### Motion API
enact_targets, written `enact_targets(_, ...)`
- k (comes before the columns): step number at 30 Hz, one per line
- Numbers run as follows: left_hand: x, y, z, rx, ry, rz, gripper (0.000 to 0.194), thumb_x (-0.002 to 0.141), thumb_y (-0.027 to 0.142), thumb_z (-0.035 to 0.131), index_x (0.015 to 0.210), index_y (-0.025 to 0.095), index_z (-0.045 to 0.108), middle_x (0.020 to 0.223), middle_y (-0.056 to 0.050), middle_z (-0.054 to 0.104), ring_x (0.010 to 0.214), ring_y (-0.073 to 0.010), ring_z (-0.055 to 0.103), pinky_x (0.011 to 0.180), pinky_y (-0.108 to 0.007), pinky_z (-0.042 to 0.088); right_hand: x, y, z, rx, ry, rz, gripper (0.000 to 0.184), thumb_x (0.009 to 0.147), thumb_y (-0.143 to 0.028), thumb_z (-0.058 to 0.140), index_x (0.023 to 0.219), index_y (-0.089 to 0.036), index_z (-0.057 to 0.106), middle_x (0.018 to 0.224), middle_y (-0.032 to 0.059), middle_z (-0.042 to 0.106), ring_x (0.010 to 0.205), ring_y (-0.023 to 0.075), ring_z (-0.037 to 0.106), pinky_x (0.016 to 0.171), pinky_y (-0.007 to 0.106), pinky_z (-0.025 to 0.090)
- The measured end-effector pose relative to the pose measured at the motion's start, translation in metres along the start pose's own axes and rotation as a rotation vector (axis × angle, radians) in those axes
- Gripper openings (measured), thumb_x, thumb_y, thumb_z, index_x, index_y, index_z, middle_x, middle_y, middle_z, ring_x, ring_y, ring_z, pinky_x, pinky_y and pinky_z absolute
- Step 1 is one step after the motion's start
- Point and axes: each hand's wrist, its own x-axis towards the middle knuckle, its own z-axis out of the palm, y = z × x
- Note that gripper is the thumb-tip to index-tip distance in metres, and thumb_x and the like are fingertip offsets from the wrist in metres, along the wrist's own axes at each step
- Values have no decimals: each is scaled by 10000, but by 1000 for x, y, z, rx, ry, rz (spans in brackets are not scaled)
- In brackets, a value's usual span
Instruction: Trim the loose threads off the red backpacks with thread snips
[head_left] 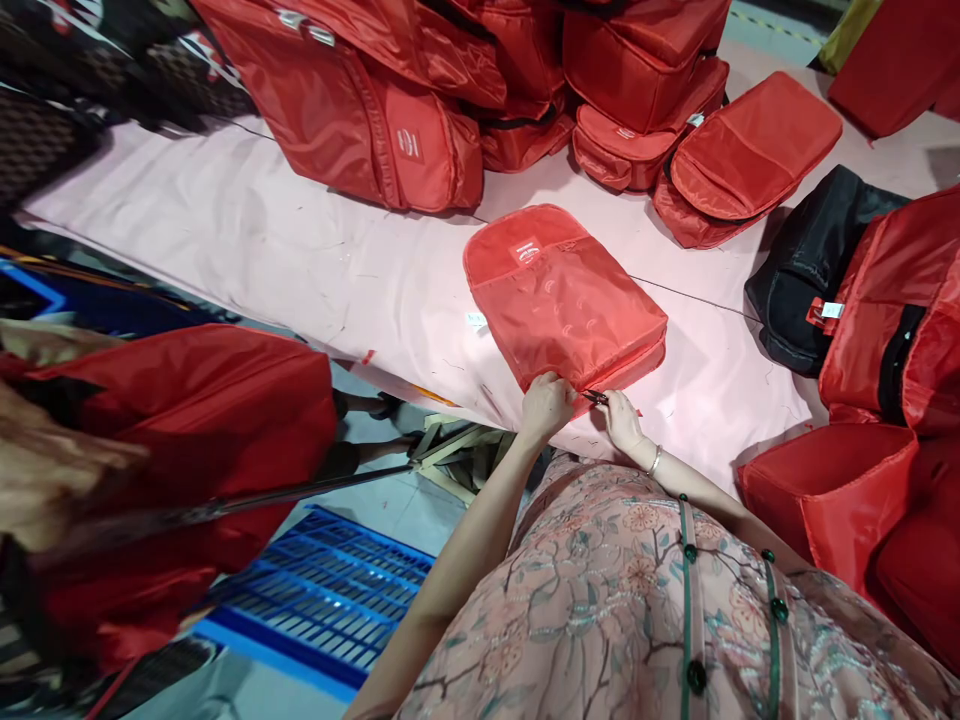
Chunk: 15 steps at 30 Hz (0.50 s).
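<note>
Red bag (574, 300) lying right there on the pink table (360, 270), and the left hand (550, 405) is pinching its near edge, its own fingertips hiding from view! The right hand (624, 425) is gripping a small dark tool (596, 397), covering too much for its kind to be showing. The bag's white print is blurring past reading. Behind, piled bags (420, 130) are running off the top edge; at left, a red bundle (255, 400) is smearing. Loose threads are dotting the tabletop, and below, a blue crate (334, 515) is sitting on the pale floor (390, 515).
</note>
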Motion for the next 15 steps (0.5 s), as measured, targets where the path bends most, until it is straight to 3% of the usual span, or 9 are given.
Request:
enact_targets(4, 0, 1, -1, 15, -2, -5, 267, 771, 173, 432, 778, 156, 699, 847, -90, 607, 864, -205, 550, 720, -271, 433, 0, -1, -2, -55, -7, 17, 261, 931, -305, 377, 1072, -143, 524, 899, 119, 572, 844, 232, 541, 767, 373, 465)
enact_targets(15, 0, 4, -5, 9, -36, -1, 260, 778, 184, 439, 780, 149, 697, 877, -98, 612, 876, -204, 553, 770, -281, 437, -5, 2, -9, 80, -15, -9, 238, 924, -267, 373, 1063, -155, 531, 911, 122, 580, 858, 238, 543, 759, 379, 467)
